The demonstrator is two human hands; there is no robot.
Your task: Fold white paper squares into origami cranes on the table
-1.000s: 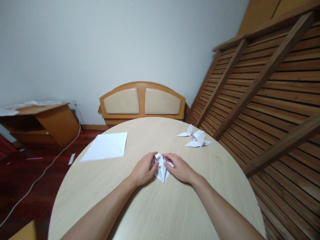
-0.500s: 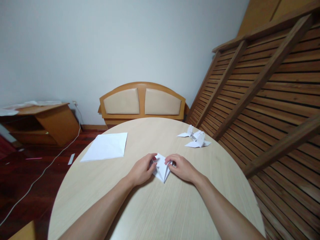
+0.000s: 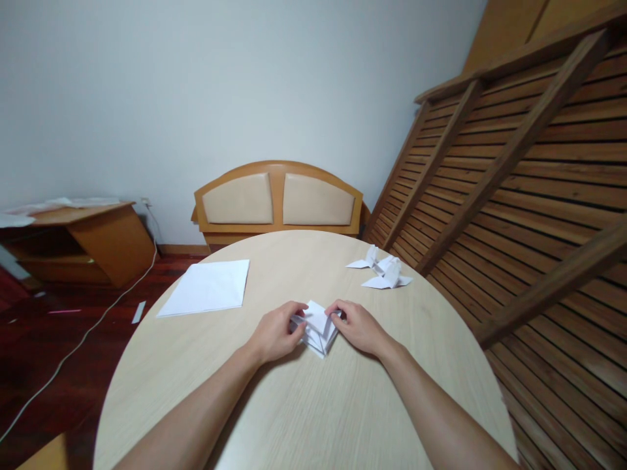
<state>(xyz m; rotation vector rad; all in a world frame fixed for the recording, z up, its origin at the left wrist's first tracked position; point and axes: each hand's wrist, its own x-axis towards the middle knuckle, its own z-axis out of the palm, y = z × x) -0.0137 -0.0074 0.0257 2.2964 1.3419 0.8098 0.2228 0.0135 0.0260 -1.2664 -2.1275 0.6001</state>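
A partly folded white paper piece [image 3: 317, 329] lies on the round pale wooden table [image 3: 304, 418] in front of me. My left hand [image 3: 274, 335] pinches its left edge with curled fingers. My right hand [image 3: 358, 326] pinches its right edge the same way. A flap of the paper is lifted up between the two hands, and its lower point rests on the table.
A stack of flat white sheets [image 3: 208, 294] lies at the table's left. Folded white paper figures [image 3: 385, 271] sit at the far right. A padded wooden chair back [image 3: 278, 199] stands behind the table, a slatted wooden frame [image 3: 514, 196] leans at right, a low cabinet [image 3: 83, 241] at left.
The hands drew slightly apart, then closed on the paper's edges; a flap that lay flat is now raised between them.
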